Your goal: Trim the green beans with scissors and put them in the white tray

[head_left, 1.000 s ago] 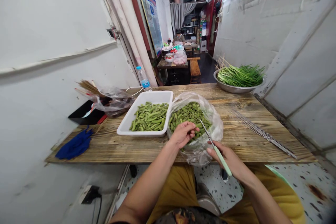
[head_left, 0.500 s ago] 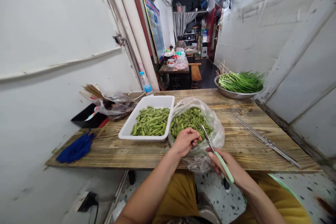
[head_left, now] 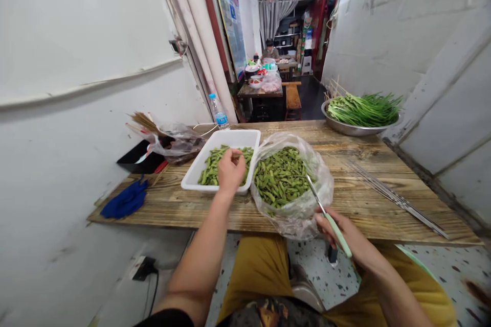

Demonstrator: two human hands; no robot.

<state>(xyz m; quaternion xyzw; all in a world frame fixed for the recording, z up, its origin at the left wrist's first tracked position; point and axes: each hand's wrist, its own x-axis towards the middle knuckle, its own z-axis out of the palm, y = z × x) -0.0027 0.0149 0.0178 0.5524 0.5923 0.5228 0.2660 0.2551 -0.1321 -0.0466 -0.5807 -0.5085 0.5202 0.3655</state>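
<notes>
My left hand is over the white plastic tray, fingers curled together; what they hold, if anything, is hidden. Green soybean pods lie spread in that tray. Beside it, a clear plastic bag stands wide open, full of more pods, some with dark spots. My right hand grips scissors with pale green handles at the bag's near right edge. The blades point up and away over the bag; they look nearly closed.
Metal skewers lie at the right. A metal bowl of green stalks stands at the back right. A water bottle, a black dustpan-like container and a blue cloth are leftward. A person sits far back.
My left hand has moved from over the bag leftward to the tray. The scissors stay in my right hand near the bag, their blades now closer together. The camera view has shifted slightly.
</notes>
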